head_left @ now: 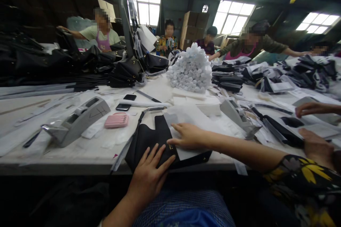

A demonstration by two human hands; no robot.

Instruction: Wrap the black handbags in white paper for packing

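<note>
A black handbag (145, 138) with small gold lettering lies flat near the table's front edge. On its lower part rests my left hand (153, 165), palm down with fingers spread. A white paper sheet (188, 150) covers the bag's right portion and reaches past its far side. My right hand (190, 135) lies on this sheet beside the flap, fingers stretched out and thumb apart. The bag's dark strap (141, 115), partly in pale wrapping, runs along the left side and behind it.
Grey tape dispensers (85, 117) stand left and right, near a pink case (116, 120) and two phones (124, 107). Behind rises a pile of white rolls (190, 71). Black bags (126, 71) are heaped at the back. A co-worker's hands (315, 143) are at the right; others work across the table.
</note>
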